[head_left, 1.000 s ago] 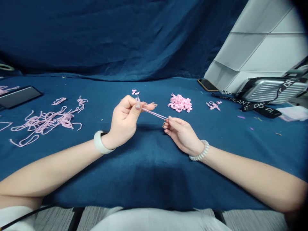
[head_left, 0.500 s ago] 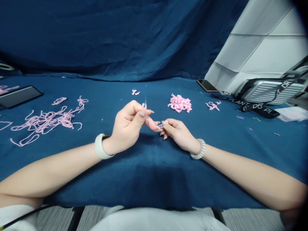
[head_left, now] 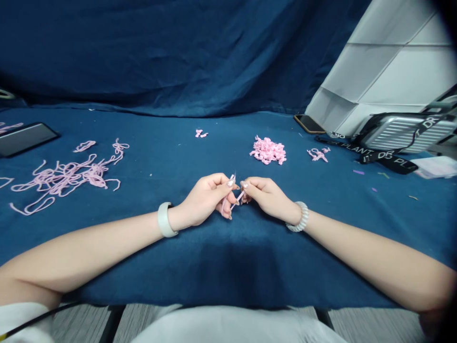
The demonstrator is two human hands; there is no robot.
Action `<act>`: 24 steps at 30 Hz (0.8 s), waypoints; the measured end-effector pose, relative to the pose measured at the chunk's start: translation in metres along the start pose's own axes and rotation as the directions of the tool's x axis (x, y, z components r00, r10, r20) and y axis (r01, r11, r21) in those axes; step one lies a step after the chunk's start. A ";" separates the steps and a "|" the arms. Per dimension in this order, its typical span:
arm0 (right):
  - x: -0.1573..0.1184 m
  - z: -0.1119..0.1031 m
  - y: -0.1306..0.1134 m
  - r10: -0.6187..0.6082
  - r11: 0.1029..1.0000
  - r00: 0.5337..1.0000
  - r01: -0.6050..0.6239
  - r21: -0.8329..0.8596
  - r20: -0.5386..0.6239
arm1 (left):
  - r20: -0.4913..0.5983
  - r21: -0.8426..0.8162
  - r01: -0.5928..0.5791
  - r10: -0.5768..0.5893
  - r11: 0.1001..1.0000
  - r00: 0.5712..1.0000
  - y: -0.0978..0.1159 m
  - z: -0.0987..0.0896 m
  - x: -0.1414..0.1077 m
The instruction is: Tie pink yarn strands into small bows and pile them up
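Between my hands runs a short piece of pink yarn (head_left: pixel 235 202), looped over the fingers of my left hand (head_left: pixel 210 197). The left thumb and forefinger pinch one end, whose frayed tip sticks up. My right hand (head_left: pixel 262 195) grips the other part of the strand between thumb and forefinger, close to the left fingertips. Both hands are held above the blue cloth. Beyond the right hand lies a heap of small pink yarn knots (head_left: pixel 268 150). To the left is a tangle of loose pink yarn strands (head_left: pixel 67 178).
A few pink yarn bits (head_left: pixel 201 133) lie at the back, and another small yarn cluster (head_left: pixel 318 154) sits right of the heap. A phone (head_left: pixel 309 124), a silver case (head_left: pixel 396 133) and a black lettered strap (head_left: pixel 389 161) are at the right. A dark tablet-like slab (head_left: pixel 28 138) lies far left.
My left hand has come down and turned, its fingers closer to the right hand. The yarn now stretches slanting between the hands. The right hand has barely moved.
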State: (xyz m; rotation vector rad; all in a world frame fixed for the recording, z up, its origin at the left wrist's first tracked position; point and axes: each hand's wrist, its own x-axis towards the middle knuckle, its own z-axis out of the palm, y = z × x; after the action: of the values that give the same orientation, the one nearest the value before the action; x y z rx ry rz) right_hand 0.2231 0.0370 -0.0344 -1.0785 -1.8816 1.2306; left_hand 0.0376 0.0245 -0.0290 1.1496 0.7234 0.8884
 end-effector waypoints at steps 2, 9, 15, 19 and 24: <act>0.001 -0.003 0.002 -0.006 1.000 0.998 0.004 0.028 0.070 | -0.014 -0.003 0.030 -0.030 1.000 0.999 -0.003 0.000 0.000; 0.001 -0.005 0.003 -0.038 0.995 0.996 0.030 0.099 0.081 | -0.075 -0.018 0.097 -0.098 0.995 0.992 -0.004 0.003 0.000; -0.001 -0.002 0.000 -0.080 0.996 0.982 0.086 0.029 -0.174 | -0.115 -0.047 0.087 -0.092 0.995 0.989 -0.004 0.004 0.002; -0.002 -0.001 0.000 -0.114 0.993 0.972 0.112 -0.022 -0.206 | -0.109 -0.032 0.073 -0.076 0.997 0.991 -0.006 0.004 0.002; -0.003 0.000 0.000 -0.176 0.983 0.959 0.159 -0.091 -0.221 | -0.109 -0.015 0.080 -0.081 0.997 0.991 -0.007 0.003 0.002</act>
State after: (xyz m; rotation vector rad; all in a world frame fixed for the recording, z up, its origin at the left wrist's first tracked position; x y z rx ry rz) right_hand 0.2246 0.0344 -0.0342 -1.0276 -1.8093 0.9084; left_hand 0.0427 0.0235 -0.0345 1.0611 0.8480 0.8910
